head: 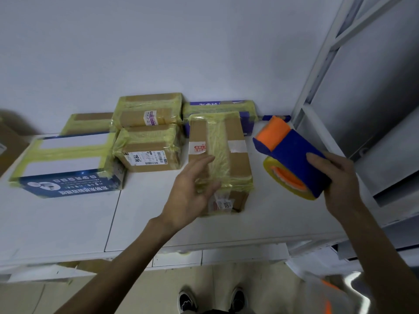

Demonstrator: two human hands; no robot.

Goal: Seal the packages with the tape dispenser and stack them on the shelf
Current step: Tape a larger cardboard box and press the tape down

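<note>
Against the relaxed left hand (192, 186), the cardboard box (235, 141) risks being shoved; the tape dispenser (292, 155) is being gripped by the right hand (337, 177).

White shelf (68, 223) bearing tape-wrapped packages: blue-and-white carton (68, 155), left; labelled brown box (147, 155), centre; long brown box (235, 164), right of centre; purple box (248, 122) behind it.

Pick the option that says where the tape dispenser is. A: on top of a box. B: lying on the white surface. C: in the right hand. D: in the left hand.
C: the right hand holds the blue and orange tape dispenser above the white surface, while the left hand lies open on the taped brown box.
</note>
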